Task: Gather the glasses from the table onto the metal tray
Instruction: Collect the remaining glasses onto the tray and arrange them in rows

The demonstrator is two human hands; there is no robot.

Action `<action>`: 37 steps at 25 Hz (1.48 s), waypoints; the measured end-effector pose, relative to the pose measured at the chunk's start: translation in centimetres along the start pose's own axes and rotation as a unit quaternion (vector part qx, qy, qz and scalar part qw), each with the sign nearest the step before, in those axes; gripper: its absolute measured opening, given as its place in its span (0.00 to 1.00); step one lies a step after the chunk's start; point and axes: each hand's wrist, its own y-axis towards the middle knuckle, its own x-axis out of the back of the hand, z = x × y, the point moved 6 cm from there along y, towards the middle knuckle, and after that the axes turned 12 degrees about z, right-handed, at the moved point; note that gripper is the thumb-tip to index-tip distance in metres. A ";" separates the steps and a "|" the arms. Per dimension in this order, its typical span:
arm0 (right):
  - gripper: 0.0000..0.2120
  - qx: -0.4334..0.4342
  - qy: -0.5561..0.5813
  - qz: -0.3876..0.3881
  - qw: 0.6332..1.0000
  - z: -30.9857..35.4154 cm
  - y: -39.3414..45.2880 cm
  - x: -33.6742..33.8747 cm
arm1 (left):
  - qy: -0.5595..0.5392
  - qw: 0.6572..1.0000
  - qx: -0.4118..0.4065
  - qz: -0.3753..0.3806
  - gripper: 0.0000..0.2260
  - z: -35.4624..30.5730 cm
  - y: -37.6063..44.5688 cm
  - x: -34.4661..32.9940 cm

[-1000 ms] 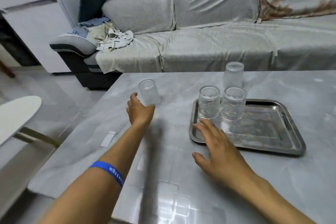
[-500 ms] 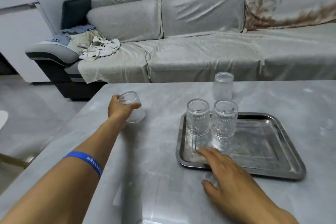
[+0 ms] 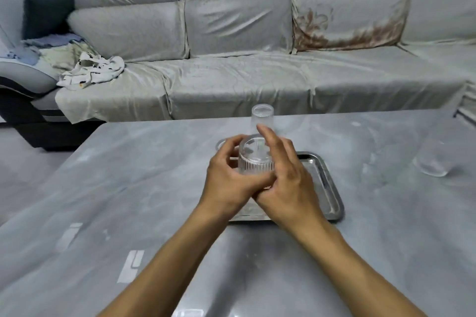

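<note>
Both my hands meet over the left part of the metal tray [image 3: 326, 188]. Between them is an upside-down ribbed glass [image 3: 255, 159]. My left hand [image 3: 228, 184] curls around its left side and grips it. My right hand [image 3: 291, 183] lies against its right side with the fingers stretched out and apart. The rim of another glass [image 3: 221, 144] shows just behind my left fingers. A smooth upside-down glass [image 3: 262, 119] stands on the table beyond the tray. One more glass [image 3: 432, 159] stands on the table at the far right. Anything else on the tray is hidden by my hands.
The grey marble table [image 3: 128, 188] runs left and right of the tray. A long grey sofa [image 3: 244, 80] stands close behind the table's far edge, with crumpled cloths [image 3: 90, 72] on its left end.
My left hand has carried the glass from the table's left side to the tray. My right hand rose from the tray's front edge to meet it. The view swung right, revealing the far-right glass.
</note>
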 end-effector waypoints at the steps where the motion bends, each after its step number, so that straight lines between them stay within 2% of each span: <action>1: 0.39 -0.004 -0.014 -0.001 1.000 -0.5 0.2 0.7 | 0.002 1.000 -0.015 0.016 0.27 -0.4 0.1 -0.9; 4: 0.38 -0.026 -0.031 -0.017 0.999 -3.2 0.4 2.1 | -0.010 0.998 -0.002 0.054 0.22 1.3 1.0 -0.3; 6: 0.41 -0.080 -0.051 -0.038 0.995 -6.1 0.3 2.8 | 0.010 0.997 0.073 -0.020 0.16 4.6 1.0 2.3; 8: 0.41 -0.146 -0.073 -0.058 0.985 -9.4 -0.2 3.2 | 0.143 0.966 0.198 -0.089 0.21 8.7 0.0 5.3; 10: 0.39 -0.175 -0.057 -0.062 0.981 -12.2 0.0 3.3 | 0.206 0.929 0.297 -0.078 0.29 11.8 -1.1 6.9; 12: 0.37 -0.176 -0.048 -0.055 0.982 -14.0 0.8 2.8 | 0.207 0.923 0.321 -0.044 0.28 13.2 -1.3 6.9; 14: 0.33 -0.169 -0.059 -0.047 0.983 -15.2 1.5 1.9 | 0.232 0.923 0.307 -0.016 0.21 13.7 -0.9 6.4; 16: 0.31 -0.154 -0.067 -0.041 0.985 -15.9 1.8 0.8 | 0.251 0.923 0.290 -0.011 0.17 13.9 -0.6 6.2; 21: 0.28 -0.138 -0.132 -0.068 0.979 -16.8 1.1 -0.2 | 0.242 0.929 0.280 -0.007 0.17 14.2 -0.2 6.4; 24: 0.21 -0.162 -0.150 -0.016 0.975 -17.9 0.0 -0.9 | 0.243 0.930 0.274 -0.008 0.17 14.2 -0.2 6.4; 27: 0.15 -0.206 -0.131 0.004 0.970 -19.2 -0.5 -0.6 | 0.240 0.930 0.278 -0.003 0.17 14.0 -0.2 6.4; 30: 0.12 -0.219 -0.114 0.049 0.968 -18.9 -0.7 0.0 | 0.245 0.932 0.266 -0.029 0.19 12.8 0.2 6.4; 33: 0.14 -0.180 -0.154 0.061 0.970 -16.1 -2.6 2.7 | 0.286 0.941 0.178 -0.029 0.23 10.0 0.4 4.0; 37: 0.25 -0.203 -0.177 0.071 0.960 -14.0 -8.2 8.9 | 0.291 0.951 0.075 0.078 0.28 6.2 -1.6 -3.1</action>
